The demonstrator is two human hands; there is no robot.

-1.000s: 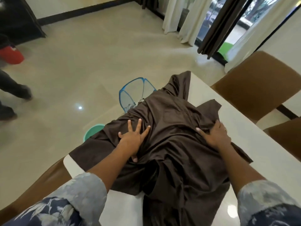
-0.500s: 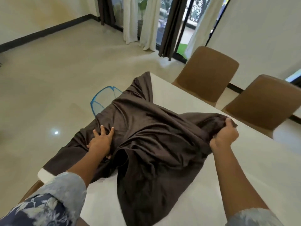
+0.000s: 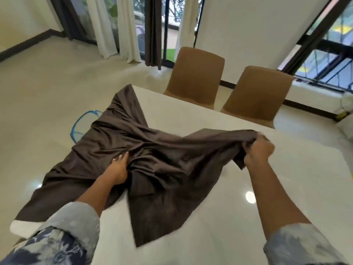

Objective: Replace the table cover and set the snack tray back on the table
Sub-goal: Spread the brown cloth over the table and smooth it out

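The right hand (image 3: 258,152) is clenched around a bunched edge of the dark brown table cover (image 3: 168,150), holding it just above the white tabletop (image 3: 238,217). The left hand (image 3: 118,169) presses fairly straight fingers on the crumpled folds, which drape over the edge to its left.

We're in a home dining room here: long glossy white table (image 3: 229,188), two brown chairs (image 3: 196,73) tucked in along its far side, pale polished floor tiles (image 3: 47,83) catching the light, white curtains (image 3: 126,29) and a dark drape (image 3: 152,31) hanging at tall glass doors (image 3: 170,20) with greenery outside, a barred window (image 3: 328,60) off to the right
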